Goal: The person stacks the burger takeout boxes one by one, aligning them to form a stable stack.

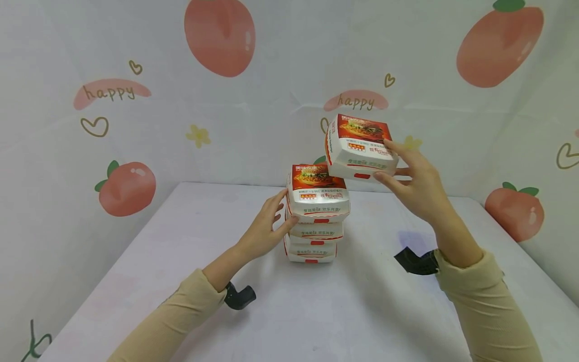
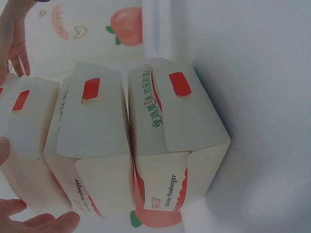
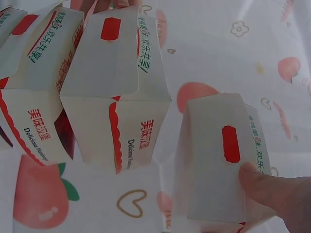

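Note:
In the head view my right hand [image 1: 418, 181] grips a white hamburger box [image 1: 362, 146] with a red burger picture on its lid. The thumb lies on the front and the fingers on the right side. This box is tilted, above and right of a stack of three similar boxes. Against the left side of the top stacked box [image 1: 318, 198] rests my left hand [image 1: 264, 226], its thumb at the front corner. Below are a middle box [image 1: 316, 231] and a bottom box [image 1: 311, 251]. The right wrist view shows the thumb [image 3: 267, 187] on the held box [image 3: 214, 160].
The stack stands on a white-covered table [image 1: 289, 311]. Behind it hangs a pale cloth [image 1: 280, 100] printed with peaches, hearts and "happy". Black strap pieces [image 1: 239, 296] stick out at both sleeve cuffs.

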`<state>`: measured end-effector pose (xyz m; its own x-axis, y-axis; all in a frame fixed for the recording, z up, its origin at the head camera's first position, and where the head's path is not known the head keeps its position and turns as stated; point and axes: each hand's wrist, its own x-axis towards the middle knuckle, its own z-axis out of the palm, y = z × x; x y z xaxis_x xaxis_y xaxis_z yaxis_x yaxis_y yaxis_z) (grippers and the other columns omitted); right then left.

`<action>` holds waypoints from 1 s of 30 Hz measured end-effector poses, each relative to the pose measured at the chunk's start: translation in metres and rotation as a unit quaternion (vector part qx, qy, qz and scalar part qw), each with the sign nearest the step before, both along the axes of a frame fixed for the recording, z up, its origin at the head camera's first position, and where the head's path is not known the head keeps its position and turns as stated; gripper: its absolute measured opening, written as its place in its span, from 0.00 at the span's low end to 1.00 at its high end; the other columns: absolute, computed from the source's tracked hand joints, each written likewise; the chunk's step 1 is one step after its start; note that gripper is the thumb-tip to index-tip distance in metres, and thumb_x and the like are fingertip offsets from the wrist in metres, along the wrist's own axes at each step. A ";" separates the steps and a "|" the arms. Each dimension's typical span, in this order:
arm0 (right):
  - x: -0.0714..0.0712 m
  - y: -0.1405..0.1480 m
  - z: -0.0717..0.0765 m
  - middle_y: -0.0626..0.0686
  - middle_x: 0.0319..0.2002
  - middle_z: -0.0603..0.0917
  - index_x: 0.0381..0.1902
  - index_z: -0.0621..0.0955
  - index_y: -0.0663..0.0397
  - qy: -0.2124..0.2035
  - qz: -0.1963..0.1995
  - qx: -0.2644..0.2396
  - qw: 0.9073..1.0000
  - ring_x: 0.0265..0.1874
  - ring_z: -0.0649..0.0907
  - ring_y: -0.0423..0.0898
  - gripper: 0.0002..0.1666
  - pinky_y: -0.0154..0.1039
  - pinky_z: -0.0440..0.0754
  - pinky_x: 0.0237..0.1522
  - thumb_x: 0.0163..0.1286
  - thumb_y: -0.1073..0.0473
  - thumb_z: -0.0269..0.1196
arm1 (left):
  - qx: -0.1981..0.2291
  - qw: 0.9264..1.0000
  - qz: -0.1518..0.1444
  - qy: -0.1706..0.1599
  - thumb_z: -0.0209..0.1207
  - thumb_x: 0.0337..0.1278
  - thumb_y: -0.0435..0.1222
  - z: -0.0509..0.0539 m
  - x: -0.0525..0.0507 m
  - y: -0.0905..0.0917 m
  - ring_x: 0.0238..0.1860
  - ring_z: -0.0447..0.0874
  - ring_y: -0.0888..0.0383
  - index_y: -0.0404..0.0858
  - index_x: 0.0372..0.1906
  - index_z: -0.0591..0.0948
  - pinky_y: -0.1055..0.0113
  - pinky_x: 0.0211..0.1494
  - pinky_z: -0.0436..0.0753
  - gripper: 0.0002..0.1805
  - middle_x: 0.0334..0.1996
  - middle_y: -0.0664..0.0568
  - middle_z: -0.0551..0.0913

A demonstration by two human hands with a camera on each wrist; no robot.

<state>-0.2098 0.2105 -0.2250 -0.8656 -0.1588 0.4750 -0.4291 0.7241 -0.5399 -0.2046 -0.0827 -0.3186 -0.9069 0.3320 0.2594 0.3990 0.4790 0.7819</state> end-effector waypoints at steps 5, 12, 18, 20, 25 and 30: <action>0.001 -0.005 0.001 0.61 0.66 0.66 0.71 0.60 0.38 0.009 0.021 -0.004 1.000 0.48 0.79 0.63 0.41 0.55 0.82 0.46 0.63 0.57 0.63 | 0.002 1.000 -0.001 0.001 0.53 0.65 0.45 -0.001 -0.001 0.000 0.70 0.58 0.43 0.44 0.74 0.48 0.51 0.69 0.68 0.38 0.70 0.43 0.54; 0.002 -0.010 0.001 0.64 0.65 0.65 0.71 0.60 0.42 0.007 0.037 0.001 0.999 0.48 0.79 0.64 0.40 0.55 0.82 0.46 0.64 0.55 0.63 | 0.002 1.000 -0.003 0.005 0.52 0.65 0.45 -0.002 -0.003 -0.001 0.70 0.59 0.43 0.43 0.74 0.48 0.51 0.69 0.68 0.38 0.70 0.43 0.55; 0.002 -0.014 -0.001 0.63 0.65 0.65 0.71 0.59 0.42 0.000 0.046 0.000 0.999 0.49 0.79 0.64 0.40 0.55 0.82 0.47 0.64 0.55 0.62 | 0.002 1.000 -0.003 -0.001 0.52 0.65 0.46 -0.002 -0.003 -0.001 0.70 0.58 0.43 0.44 0.74 0.48 0.51 0.69 0.68 0.39 0.71 0.43 0.54; 0.002 -0.016 -0.001 0.63 0.65 0.65 0.71 0.59 0.42 -0.001 0.051 0.000 0.999 0.49 0.79 0.64 0.40 0.55 0.82 0.46 0.64 0.55 0.62 | 0.004 1.000 -0.004 -0.002 0.52 0.65 0.45 -0.002 -0.003 -0.001 0.71 0.58 0.43 0.43 0.74 0.48 0.51 0.70 0.68 0.39 0.71 0.43 0.54; 0.001 -0.020 -0.003 0.64 0.64 0.66 0.71 0.60 0.43 -0.001 0.061 0.000 0.998 0.48 0.79 0.64 0.40 0.55 0.83 0.45 0.64 0.56 0.63 | 0.006 1.000 -0.005 -0.003 0.52 0.65 0.45 -0.001 -0.002 0.000 0.71 0.57 0.43 0.43 0.74 0.47 0.51 0.70 0.67 0.39 0.71 0.43 0.53; 0.002 -0.024 -0.003 0.64 0.64 0.65 0.71 0.61 0.43 -0.006 0.063 0.003 0.998 0.48 0.79 0.64 0.39 0.55 0.83 0.46 0.64 0.55 0.63 | 0.004 1.000 -0.004 -0.003 0.52 0.65 0.45 -0.001 -0.002 -0.001 0.71 0.58 0.43 0.43 0.74 0.47 0.51 0.70 0.68 0.39 0.71 0.43 0.54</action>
